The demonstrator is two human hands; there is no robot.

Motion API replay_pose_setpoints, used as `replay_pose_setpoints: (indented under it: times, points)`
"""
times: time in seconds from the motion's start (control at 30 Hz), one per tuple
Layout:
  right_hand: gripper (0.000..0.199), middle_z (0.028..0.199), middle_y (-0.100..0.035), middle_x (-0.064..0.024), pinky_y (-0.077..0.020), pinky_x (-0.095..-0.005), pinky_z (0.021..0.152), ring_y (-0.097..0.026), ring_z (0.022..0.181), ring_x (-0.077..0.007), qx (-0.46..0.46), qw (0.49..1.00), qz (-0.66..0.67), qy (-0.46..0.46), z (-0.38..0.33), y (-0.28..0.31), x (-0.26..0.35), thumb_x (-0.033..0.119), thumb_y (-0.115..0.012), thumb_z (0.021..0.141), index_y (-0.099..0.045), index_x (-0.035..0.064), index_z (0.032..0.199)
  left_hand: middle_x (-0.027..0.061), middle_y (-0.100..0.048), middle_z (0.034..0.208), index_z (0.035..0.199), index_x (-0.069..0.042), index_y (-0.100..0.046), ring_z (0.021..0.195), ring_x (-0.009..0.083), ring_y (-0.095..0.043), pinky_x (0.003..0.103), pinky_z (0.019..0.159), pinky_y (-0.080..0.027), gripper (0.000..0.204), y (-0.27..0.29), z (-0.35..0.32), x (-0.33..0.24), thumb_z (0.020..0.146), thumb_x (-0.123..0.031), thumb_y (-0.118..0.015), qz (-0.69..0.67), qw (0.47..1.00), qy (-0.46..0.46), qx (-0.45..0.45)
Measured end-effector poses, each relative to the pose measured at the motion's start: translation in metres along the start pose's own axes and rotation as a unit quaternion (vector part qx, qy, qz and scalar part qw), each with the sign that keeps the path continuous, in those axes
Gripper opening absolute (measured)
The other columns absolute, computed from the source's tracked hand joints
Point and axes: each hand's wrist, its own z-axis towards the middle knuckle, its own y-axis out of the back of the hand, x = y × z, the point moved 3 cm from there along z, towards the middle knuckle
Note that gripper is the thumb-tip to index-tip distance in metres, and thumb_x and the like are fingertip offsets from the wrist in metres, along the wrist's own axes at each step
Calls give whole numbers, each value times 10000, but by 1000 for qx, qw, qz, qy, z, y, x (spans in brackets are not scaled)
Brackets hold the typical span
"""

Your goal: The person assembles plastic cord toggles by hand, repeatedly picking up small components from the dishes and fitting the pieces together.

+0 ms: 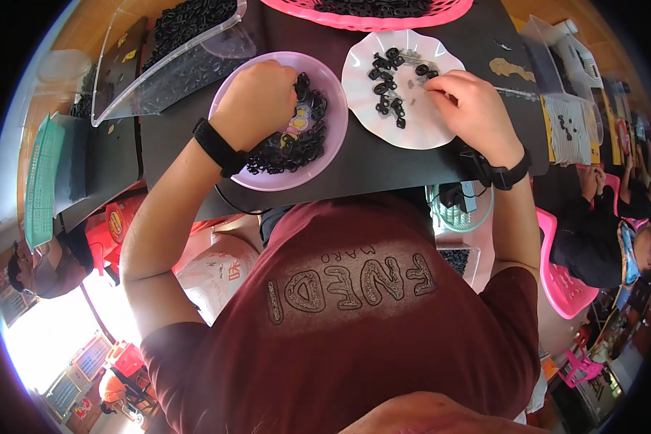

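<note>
My left hand is over a lavender bowl of small black plastic parts. Its fingers curl down at the parts, and whatever they hold is hidden behind the knuckles. The bowl's inside bottom shows a coloured picture between the parts. To the right, my right hand reaches over a white wavy-edged plate, thumb and forefinger drawn together near its right side. Anything in that pinch is too small to make out. Black ring-shaped pieces lie in loose clusters across the plate, left of my fingertips.
A clear plastic bin of black parts stands at the back left. Beyond the plate is a pink basket with more parts. A teal basket is at far left. Other people sit at both sides, with a pink chair on the right.
</note>
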Motion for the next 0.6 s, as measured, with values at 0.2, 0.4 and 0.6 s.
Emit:
replay_pose_setpoints:
  times: [0.2, 0.4, 0.6]
  points:
    - [144, 900, -662, -123, -517, -398, 735, -642, 813, -331, 26, 997, -39, 60, 6, -6, -1, 106, -601, 847, -696, 43, 936, 196, -661, 902, 1000, 0, -687, 803, 323, -653, 381, 758, -526, 227, 12, -9, -3, 835, -112, -577, -146, 986, 50, -56]
    - [147, 887, -652, -136, -513, -399, 742, -639, 803, -332, 20, 999, 20, -41, 10, 7, -5, 100, -603, 848, -699, 37, 938, 70, -663, 886, 1102, 6, -662, 732, 110, -621, 244, 634, -517, 206, 15, -36, -8, 929, -41, -560, -403, 903, 139, -60]
    - [144, 862, -654, -141, -517, -405, 736, -643, 780, -338, 39, 999, -12, -17, 14, 7, 0, 96, -599, 843, -706, 38, 921, 43, -670, 891, 1131, 28, -618, 702, 73, -611, 217, 613, -525, 221, 9, -54, -16, 928, -27, -549, -626, 750, 213, -21]
